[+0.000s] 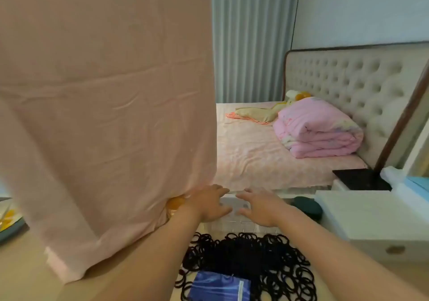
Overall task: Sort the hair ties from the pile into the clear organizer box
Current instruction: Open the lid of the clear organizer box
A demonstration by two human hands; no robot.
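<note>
Item 1: hair ties (253,256), black, loose pile, lower centre of frame on tan table (30,275), just below the box. Item 2: clear organizer box (234,223), centre of frame, btwn pile and bed edge, partly covered by both hands; compartments not readable. Item 3: left hand (209,204), fingers spread and relaxed, gripping nothing, over left part of box; contact w/ lid cannot be told. Item 4: right hand (257,207), same pose, fingers spread, gripping nothing, over right part of box, just beside left hand, not touching it. Item 5: blue packet (218,286), bottom centre, lying on pile's lower left edge. Item 6: pink cloth (104,115), hanging, fills upper left and centre left, hem near left forearm. Item 7: orange object (176,203), half hidden at cloth edge, left of left hand. Item 8: white drawer unit (371,217), right side; dark green object (306,206) beside it. Item 9: bed (260,159), pink sheet, centre right; folded pink quilt (318,131) against tufted headboard (336,80). Item 10: grey curtain (248,38), upper centre.
</note>
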